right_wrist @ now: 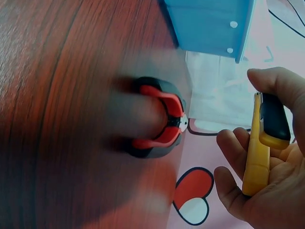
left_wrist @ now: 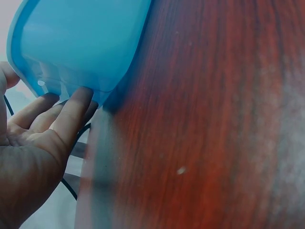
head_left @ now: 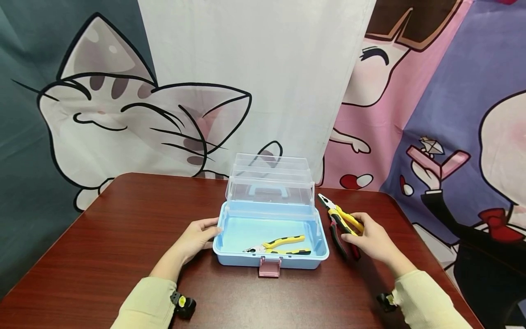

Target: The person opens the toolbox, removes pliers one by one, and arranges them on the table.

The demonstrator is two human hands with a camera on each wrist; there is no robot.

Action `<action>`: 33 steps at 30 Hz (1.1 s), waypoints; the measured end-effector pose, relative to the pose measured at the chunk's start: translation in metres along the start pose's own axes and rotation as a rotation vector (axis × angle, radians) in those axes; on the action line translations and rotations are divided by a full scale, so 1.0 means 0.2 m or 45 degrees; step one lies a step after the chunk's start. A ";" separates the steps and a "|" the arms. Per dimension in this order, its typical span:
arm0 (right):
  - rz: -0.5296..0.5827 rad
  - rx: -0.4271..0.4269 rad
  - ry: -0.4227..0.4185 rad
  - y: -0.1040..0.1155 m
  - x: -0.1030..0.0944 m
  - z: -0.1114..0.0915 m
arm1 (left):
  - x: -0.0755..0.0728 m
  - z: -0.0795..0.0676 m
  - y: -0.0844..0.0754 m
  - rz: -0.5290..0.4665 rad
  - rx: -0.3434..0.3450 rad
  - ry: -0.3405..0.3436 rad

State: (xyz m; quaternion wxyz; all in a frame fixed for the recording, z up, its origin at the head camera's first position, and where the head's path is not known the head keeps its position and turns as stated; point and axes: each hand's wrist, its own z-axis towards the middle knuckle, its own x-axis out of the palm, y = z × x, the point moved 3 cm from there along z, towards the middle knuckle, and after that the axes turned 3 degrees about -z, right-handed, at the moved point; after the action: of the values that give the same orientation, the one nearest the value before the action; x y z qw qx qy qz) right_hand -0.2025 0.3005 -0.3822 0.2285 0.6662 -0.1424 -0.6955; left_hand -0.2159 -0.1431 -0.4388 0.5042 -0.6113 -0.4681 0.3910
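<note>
Much of the red-and-black pliers (head_left: 337, 240) is hard to make out in the head view: the yellow-handled pliers (head_left: 334, 213) and the right hand (head_left: 371, 237) overlap them. The right wrist view shows their spread handles lying on the desk (head_left: 102, 228), the wood between and around them blurred. That same view loses the head of the yellow-handled pliers behind the hand, whose fingers and thumb are curled round the handles (yellow, with black patches). The head camera shows this pair just right of the blue box (head_left: 270, 261), head toward the desk's far right corner.

The left hand (head_left: 197, 237) is partly closed, gripping the box's left wall, thumb over the rim and fingers outside; the thumb is cut off at the left wrist picture's edge.

The box stands near the desk's far edge, its clear lid (head_left: 269, 173) raised at the back and the pink latch (head_left: 269, 268) hanging at the front. Inside, toward the front right corner, lie other yellow-and-black pliers (head_left: 283, 241), head pointing left. The desk's near edge and both sleeves (head_left: 145, 301) run out of the head view at the bottom.
</note>
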 end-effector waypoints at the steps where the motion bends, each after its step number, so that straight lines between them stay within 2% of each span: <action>1: -0.006 0.006 -0.002 -0.01 0.00 0.00 | 0.00 0.00 0.00 0.001 0.000 0.000; 20: -0.044 0.118 -0.066 -0.12 -0.03 -0.01 | 0.00 0.00 0.00 0.010 0.004 -0.003; 33: -0.042 0.202 -0.054 -0.18 -0.02 -0.01 | 0.00 0.00 0.00 0.013 0.002 0.002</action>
State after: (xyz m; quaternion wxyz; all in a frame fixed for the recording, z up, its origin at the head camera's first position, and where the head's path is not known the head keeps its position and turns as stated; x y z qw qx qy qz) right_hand -0.2045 0.3342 -0.3962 0.1604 0.6697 -0.1906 -0.6996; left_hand -0.2157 -0.1425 -0.4380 0.5030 -0.6136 -0.4644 0.3935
